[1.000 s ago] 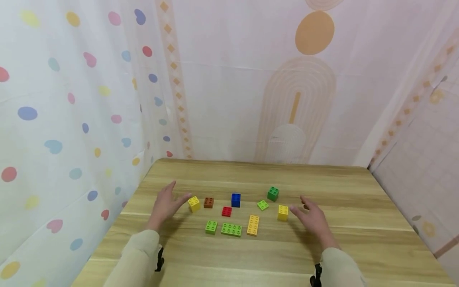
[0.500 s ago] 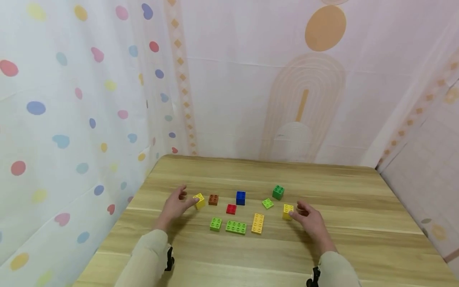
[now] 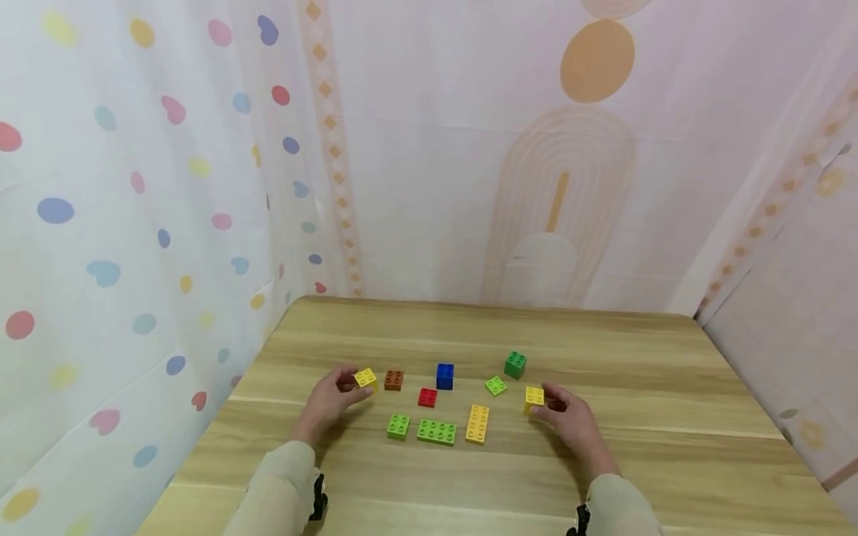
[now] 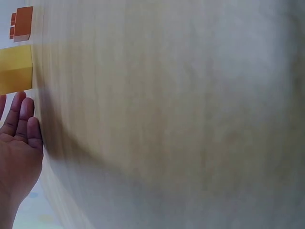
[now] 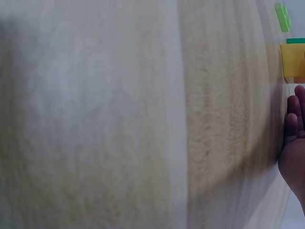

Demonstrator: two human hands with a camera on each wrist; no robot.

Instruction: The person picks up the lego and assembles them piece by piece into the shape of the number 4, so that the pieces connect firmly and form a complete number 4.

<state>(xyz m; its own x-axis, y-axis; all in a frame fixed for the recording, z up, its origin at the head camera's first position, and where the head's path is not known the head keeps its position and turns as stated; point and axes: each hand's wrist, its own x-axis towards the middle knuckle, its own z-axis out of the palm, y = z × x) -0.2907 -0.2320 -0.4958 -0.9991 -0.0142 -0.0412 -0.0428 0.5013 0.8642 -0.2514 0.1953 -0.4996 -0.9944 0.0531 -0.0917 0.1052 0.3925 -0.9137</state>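
Note:
At the left of the group of toy bricks, my left hand (image 3: 330,400) pinches a yellow two-by-two brick (image 3: 365,378), thumb on the near side and fingers on the far side. In the left wrist view the same yellow brick (image 4: 16,69) stands just past the fingertips (image 4: 26,104). My right hand (image 3: 573,423) holds another yellow brick (image 3: 533,398) between thumb and fingers at the group's right side. The right wrist view shows that yellow brick (image 5: 294,62) only in part, at the frame's edge. Both bricks are at or close to the table surface.
Between the hands lie a brown brick (image 3: 393,380), a blue one (image 3: 445,377), a red one (image 3: 427,397), a dark green one (image 3: 515,365) and a thin lime one (image 3: 496,385). Nearer are two lime bricks (image 3: 398,426) (image 3: 436,432) and a long yellow one (image 3: 477,424).
Both hands have moved inward to the yellow bricks. Their fingers, spread beside the bricks a second ago, have closed on them. The head view has shifted slightly.

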